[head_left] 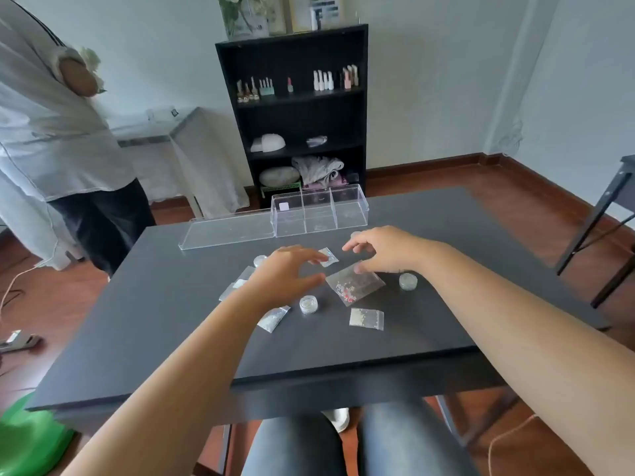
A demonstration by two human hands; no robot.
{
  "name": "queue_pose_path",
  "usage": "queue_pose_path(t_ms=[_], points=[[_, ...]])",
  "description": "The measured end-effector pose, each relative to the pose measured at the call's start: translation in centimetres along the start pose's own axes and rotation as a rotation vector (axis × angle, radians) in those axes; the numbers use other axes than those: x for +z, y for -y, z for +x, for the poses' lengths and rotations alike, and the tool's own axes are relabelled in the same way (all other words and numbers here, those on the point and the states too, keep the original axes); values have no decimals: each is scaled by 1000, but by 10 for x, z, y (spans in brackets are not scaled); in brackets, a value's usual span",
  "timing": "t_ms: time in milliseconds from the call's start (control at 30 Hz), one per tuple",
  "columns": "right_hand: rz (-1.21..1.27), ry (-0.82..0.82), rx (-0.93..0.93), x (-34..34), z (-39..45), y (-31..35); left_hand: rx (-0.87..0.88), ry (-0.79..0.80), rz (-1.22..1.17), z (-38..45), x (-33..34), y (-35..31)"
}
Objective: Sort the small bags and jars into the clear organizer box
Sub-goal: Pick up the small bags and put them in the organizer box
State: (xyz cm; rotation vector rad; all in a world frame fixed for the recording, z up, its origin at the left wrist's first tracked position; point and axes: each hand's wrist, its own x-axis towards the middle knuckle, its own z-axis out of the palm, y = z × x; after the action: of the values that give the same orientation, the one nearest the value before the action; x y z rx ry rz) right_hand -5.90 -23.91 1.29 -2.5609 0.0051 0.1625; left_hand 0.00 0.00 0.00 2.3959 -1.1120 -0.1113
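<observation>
While both hands hover over a scatter of craft supplies on a dark desk, nothing has yet been picked up: the left hand is spread and released, fingers arched above a tiny iridescent bag, and the right hand is likewise loose, its thumb tip resting on or just over the top edge of the largest bag, though contact cannot be confirmed. Just beyond the hands stands the clear organizer box, three compartments side by side, with its lid lying flat beyond the left hand; a small white item shows in the compartment nearest that lid, and the others appear to hold only faint specks. Nearer the person than the hands lie a glitter bag, a small round jar and a pale speckled bag; another jar sits under the right wrist's outer side, a third jar beside the left hand, with further bags partly hidden beneath it. Sorting looks barely begun. The bags are likely feather-light, limp and slick, best pinched at a corner or sealed edge rather than pressed flat; the jars seem rigid and light, easiest gripped across the lid's rim. A standing person occupies the far left.
</observation>
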Motion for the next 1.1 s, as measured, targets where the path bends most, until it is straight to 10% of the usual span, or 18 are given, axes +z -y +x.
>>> queue_pose_path(t_ms=[267, 467, 800, 1100], points=[[-124, 116, -23, 11, 1, -4, -335, -351, 158, -55, -25, 68], [-91, 136, 0, 11, 7, -5, -607, -225, 102, -64, -21, 80], [-40, 223, 58, 5, 16, 1, -597, -55, -193, -54, -29, 72], [308, 25, 4, 12, 12, 9, -542, -269, -646, -56, -26, 69]])
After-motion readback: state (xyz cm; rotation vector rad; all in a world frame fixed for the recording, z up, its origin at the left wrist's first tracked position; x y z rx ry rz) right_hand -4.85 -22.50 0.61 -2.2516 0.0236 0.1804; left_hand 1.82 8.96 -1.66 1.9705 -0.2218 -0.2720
